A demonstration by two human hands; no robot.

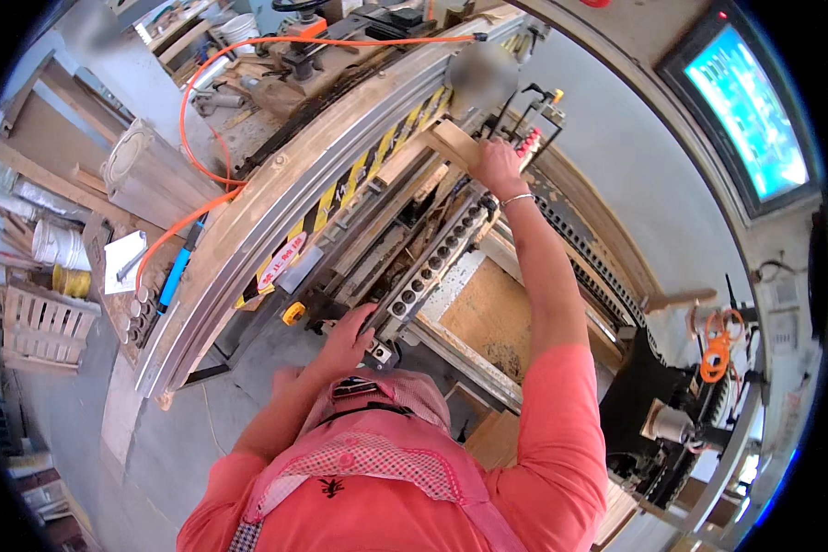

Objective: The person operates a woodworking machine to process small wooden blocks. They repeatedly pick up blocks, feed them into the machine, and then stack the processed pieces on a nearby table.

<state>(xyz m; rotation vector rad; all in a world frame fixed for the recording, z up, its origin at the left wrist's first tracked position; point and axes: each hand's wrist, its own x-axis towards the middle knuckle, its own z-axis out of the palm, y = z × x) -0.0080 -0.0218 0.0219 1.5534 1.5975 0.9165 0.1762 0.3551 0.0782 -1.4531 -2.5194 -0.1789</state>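
Note:
My right hand (499, 167) reaches far forward and grips the end of a pale wooden board (454, 143) lying on the woodworking machine. My left hand (348, 333) rests on the near end of a grey metal bar with a row of round holes (432, 262), fingers curled over its edge. A long curved guard with yellow and black stripes (340, 189) runs diagonally beside the board. My pink sleeves and checked scarf fill the lower middle.
An orange hose (193, 110) loops over the machine top. A screen (750, 110) glows at the upper right. White buckets (57, 244), wooden planks and a pallet (41, 327) stand at the left. A plywood sheet (492, 317) lies under my right arm.

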